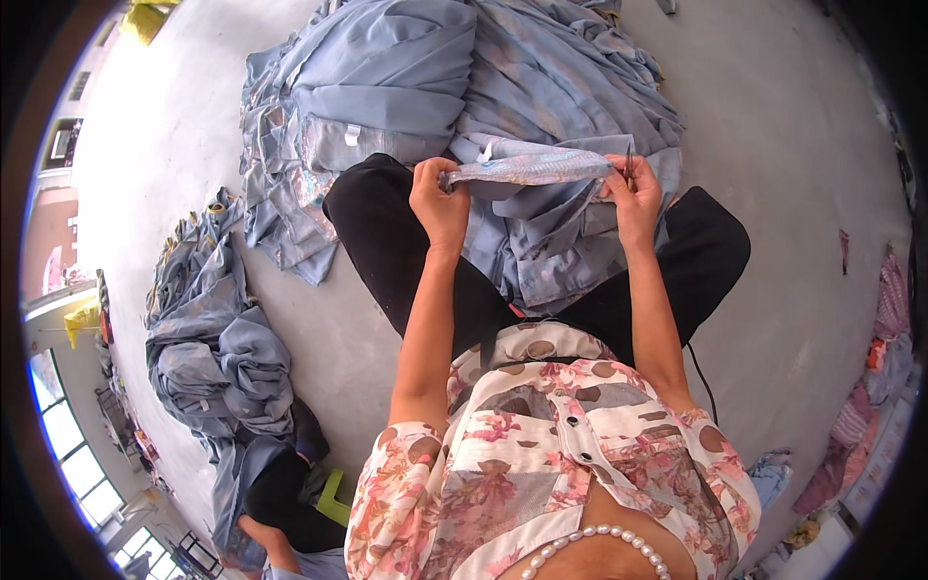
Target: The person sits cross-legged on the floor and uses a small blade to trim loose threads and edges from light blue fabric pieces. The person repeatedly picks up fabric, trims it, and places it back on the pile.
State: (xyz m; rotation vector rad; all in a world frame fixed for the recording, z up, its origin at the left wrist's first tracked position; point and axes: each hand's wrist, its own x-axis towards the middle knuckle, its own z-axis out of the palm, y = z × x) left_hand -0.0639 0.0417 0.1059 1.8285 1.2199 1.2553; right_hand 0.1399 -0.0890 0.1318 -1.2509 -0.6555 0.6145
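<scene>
You hold a light, limp blue-grey garment waistband (530,167) stretched at twelve o'clock over your lap; pinching its ends suits it best. Your left hand (440,201) clenches one end, your right hand (633,193) grips the other plus a small dark tool (627,164), forearms raised.

A grey concrete floor (773,126) is carrying everything. A big heap of blue-grey garments (454,77) is lying just beyond the gripped waistband, a smaller pile of blue garments (217,348) is sitting well to its left, and striped pink cloth (889,300) is lying far right
</scene>
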